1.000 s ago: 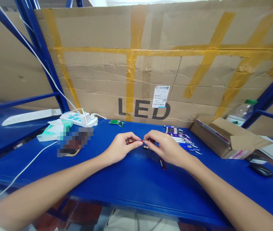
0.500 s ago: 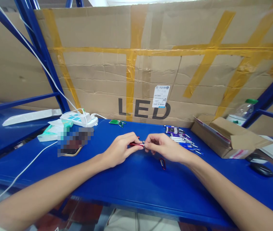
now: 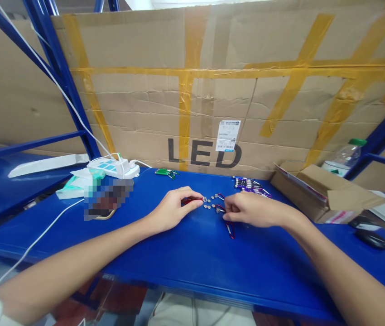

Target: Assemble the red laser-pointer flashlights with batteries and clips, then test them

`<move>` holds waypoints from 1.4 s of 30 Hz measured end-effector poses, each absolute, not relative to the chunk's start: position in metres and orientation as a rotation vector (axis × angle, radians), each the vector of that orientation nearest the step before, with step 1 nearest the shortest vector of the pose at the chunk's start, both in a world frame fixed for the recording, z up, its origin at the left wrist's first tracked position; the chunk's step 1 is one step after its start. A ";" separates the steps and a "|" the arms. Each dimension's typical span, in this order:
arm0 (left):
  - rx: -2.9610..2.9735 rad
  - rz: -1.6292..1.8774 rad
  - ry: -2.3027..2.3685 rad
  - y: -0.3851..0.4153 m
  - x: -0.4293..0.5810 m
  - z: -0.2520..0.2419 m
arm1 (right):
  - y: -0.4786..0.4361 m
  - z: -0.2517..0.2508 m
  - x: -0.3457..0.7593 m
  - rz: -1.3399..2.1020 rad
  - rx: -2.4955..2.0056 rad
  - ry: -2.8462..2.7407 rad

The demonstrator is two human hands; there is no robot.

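Observation:
My left hand (image 3: 174, 206) is closed, thumb and forefinger pinching a slim red tube (image 3: 190, 199) whose metal end points right. Several small round button cells (image 3: 209, 207) lie on the table just beyond that end. My right hand (image 3: 248, 209) has curled fingers, with the fingertips closed at a red carabiner (image 3: 220, 208) with a metal end piece. Another carabiner (image 3: 218, 196) lies behind it, and a red carabiner (image 3: 230, 230) lies in front, below the fingers. What the right palm covers is hidden.
Green pen-like pieces with carabiners (image 3: 166, 173) lie at the back; purple and silver ones (image 3: 249, 184) lie behind my right hand. A phone (image 3: 106, 203), tissue pack (image 3: 77, 185) and power strip (image 3: 111, 166) stand left. An open cardboard box (image 3: 328, 192) and black mouse (image 3: 372, 238) are right.
My right hand has moved right, away from the tube's end, to the carabiners. Button cells now show between the hands. The left hand still holds the tube.

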State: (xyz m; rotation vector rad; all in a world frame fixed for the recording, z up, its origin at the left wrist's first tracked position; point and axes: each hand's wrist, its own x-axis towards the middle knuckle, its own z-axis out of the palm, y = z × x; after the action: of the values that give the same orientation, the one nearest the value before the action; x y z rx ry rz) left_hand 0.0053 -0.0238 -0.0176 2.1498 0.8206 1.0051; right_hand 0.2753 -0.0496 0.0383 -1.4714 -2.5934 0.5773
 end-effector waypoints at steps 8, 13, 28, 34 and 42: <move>2.112 1.016 0.825 -0.024 0.006 -0.016 | -0.057 0.037 0.265 0.817 -1.479 -2.724; 2.119 1.030 0.823 -0.024 0.005 -0.015 | -0.056 0.037 0.264 0.960 -1.266 -2.714; 2.039 0.904 0.772 -0.023 0.003 -0.017 | -0.044 0.024 0.257 1.174 -1.073 -2.022; 2.107 0.846 0.853 -0.033 0.003 -0.008 | -0.045 0.023 0.254 1.164 -1.024 -2.021; 2.180 0.795 0.814 -0.031 0.003 -0.010 | -0.038 0.019 0.256 1.199 -1.062 -1.916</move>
State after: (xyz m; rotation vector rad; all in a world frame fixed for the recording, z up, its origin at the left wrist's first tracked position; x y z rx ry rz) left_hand 0.0029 -0.0313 -0.0095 2.1802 0.8139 0.7952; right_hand 0.2563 -0.0375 0.0191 -1.0618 -1.9160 1.1992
